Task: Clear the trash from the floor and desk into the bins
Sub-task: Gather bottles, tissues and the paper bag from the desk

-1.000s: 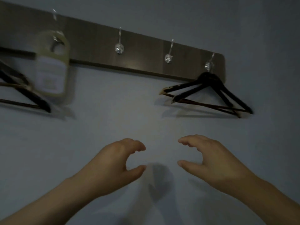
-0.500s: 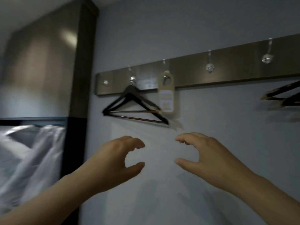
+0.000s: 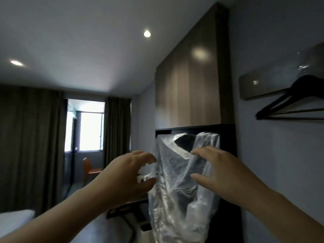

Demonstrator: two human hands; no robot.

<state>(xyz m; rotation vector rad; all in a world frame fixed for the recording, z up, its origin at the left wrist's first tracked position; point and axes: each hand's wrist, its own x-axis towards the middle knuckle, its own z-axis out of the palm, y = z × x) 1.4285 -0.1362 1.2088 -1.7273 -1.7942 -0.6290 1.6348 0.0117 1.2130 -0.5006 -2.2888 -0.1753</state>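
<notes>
Both of my hands are raised at chest height with curled, spread fingers and hold nothing. My left hand (image 3: 128, 174) is in the middle of the view. My right hand (image 3: 217, 171) hovers in front of a clear plastic garment cover (image 3: 175, 199), which hangs in a dark open wardrobe niche (image 3: 226, 134) over dark clothing. Whether its fingers touch the plastic I cannot tell. No trash and no bin show in this view.
A wooden cabinet (image 3: 189, 85) sits above the niche. A black hanger (image 3: 289, 104) hangs on a wall hook rail (image 3: 273, 83) at right. Further in are a desk edge (image 3: 133, 202), an orange chair (image 3: 89, 170), dark curtains (image 3: 29, 146), a window (image 3: 87, 127) and a bed corner (image 3: 15, 220).
The view has swung left, from the wall with the hook rail to the wardrobe niche and the room beyond. Both hands keep the same raised, empty pose.
</notes>
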